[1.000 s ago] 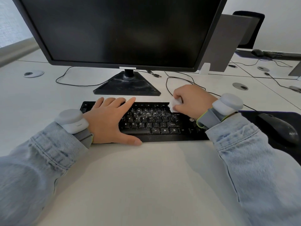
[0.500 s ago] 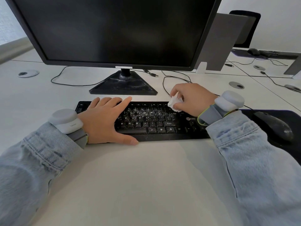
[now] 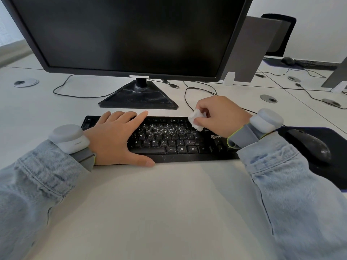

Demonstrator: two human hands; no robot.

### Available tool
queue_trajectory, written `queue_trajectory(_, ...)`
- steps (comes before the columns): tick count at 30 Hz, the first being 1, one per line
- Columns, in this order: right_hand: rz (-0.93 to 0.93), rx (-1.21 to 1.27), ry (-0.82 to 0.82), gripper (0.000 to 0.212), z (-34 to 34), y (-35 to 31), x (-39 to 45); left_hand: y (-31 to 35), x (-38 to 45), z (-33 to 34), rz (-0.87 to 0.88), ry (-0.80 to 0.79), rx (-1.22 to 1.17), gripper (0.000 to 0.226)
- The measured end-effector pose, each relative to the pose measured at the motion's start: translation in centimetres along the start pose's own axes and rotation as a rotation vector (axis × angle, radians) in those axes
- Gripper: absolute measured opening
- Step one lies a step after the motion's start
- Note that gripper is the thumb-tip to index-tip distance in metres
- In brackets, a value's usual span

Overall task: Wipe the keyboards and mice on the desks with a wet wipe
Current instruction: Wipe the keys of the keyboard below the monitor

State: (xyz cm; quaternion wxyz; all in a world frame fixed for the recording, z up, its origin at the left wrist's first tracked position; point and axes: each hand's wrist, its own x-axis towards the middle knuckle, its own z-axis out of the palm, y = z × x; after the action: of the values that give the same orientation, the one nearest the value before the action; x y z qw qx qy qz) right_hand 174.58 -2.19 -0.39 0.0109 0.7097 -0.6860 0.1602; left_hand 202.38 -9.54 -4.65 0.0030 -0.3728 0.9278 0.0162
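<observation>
Currently, our left hand (image 3: 114, 137) lies flat on the left section of the black keyboard (image 3: 169, 139), fingers straight and spread, thumb extended along the front edge. Our right hand (image 3: 219, 115) pinches a crumpled white wet wipe (image 3: 196, 120) between thumb and curled fingers; the wipe touches the upper key rows right of centre. White specks cover the central keys. The keyboard sits on the white desk (image 3: 159, 203), directly in front of the monitor stand (image 3: 139, 96). The black mouse (image 3: 309, 145) rests on a dark mouse pad (image 3: 336, 139), just beside the right end of the keyboard and apart from both hands. We wear light denim sleeves and a grey wrist device (image 3: 69, 137) on each arm. A second mouse (image 3: 288, 61) lies on the far desk at upper right.
</observation>
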Motion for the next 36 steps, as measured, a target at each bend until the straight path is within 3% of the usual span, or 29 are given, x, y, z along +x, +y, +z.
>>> queue_trajectory(7, -0.044, -0.006, -0.226, 0.01, -0.6, -0.5, -1.2, 0.0, 0.0, 0.0, 0.001, 0.01, -0.005, 0.139)
queue_trajectory(13, -0.041, -0.057, -0.054, 0.014, 0.9, -0.8, -0.3, 0.0, 0.0, 0.0, -0.003, 0.001, 0.0, 0.139)
queue_trajectory(19, -0.048, -0.048, -0.223, 0.015, -0.6, -0.3, -0.9, 0.2, 0.0, -0.1, -0.011, -0.005, -0.002, 0.14)
queue_trajectory(22, 0.005, -0.214, -0.052, 0.02, -0.3, 0.5, -0.3, 0.2, 0.0, -0.1, -0.008, -0.008, -0.007, 0.14)
queue_trajectory(24, 0.014, -0.181, 0.029, 0.02, -0.1, 0.5, -0.2, 0.1, 0.0, -0.1, -0.002, -0.004, -0.005, 0.14)
queue_trajectory(30, -0.043, -0.074, -0.185, 0.024, -0.1, -1.0, -0.9, 0.1, 0.0, 0.0, -0.009, -0.002, -0.002, 0.14)
queue_trajectory(36, 0.029, -0.175, -0.17, 0.027, 0.5, -2.2, 0.3, 0.2, 0.1, 0.0, -0.004, 0.004, -0.004, 0.14)
